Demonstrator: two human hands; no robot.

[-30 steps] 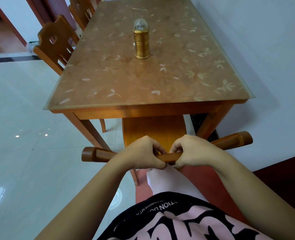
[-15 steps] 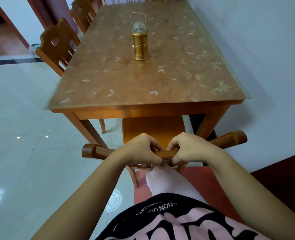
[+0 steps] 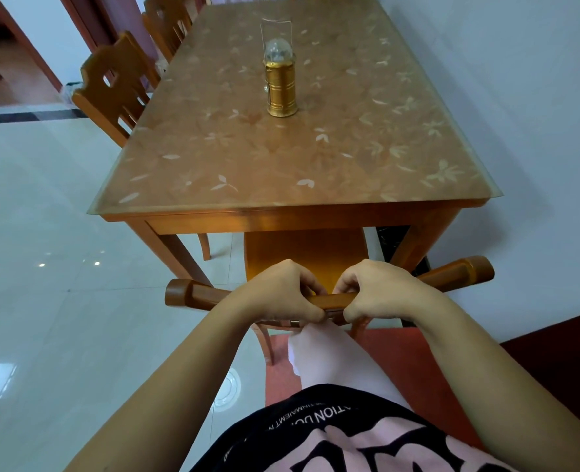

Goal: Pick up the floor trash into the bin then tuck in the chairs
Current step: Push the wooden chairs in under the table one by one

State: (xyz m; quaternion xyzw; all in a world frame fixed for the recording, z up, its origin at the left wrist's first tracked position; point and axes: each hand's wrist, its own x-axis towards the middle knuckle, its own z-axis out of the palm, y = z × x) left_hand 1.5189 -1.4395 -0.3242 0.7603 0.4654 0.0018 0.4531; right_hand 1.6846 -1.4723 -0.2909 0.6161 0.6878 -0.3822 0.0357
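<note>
A wooden chair (image 3: 307, 253) stands at the near end of the wooden dining table (image 3: 292, 219), its seat partly under the tabletop. My left hand (image 3: 280, 291) and my right hand (image 3: 377, 289) grip the chair's curved top rail (image 3: 193, 294) side by side near its middle, fingers curled over it. The rail's two ends stick out past my hands. No trash or bin is in view.
A gold lantern (image 3: 280, 85) stands on the tabletop. Two more wooden chairs (image 3: 111, 90) are pushed against the table's left side. A wall (image 3: 520, 97) runs close along the table's right. Glossy white floor tiles (image 3: 43, 267) lie left; a red mat (image 3: 418, 352) is underfoot.
The chair has slid a little further in under the table, with both hands still gripping its top rail. The view has shifted slightly.
</note>
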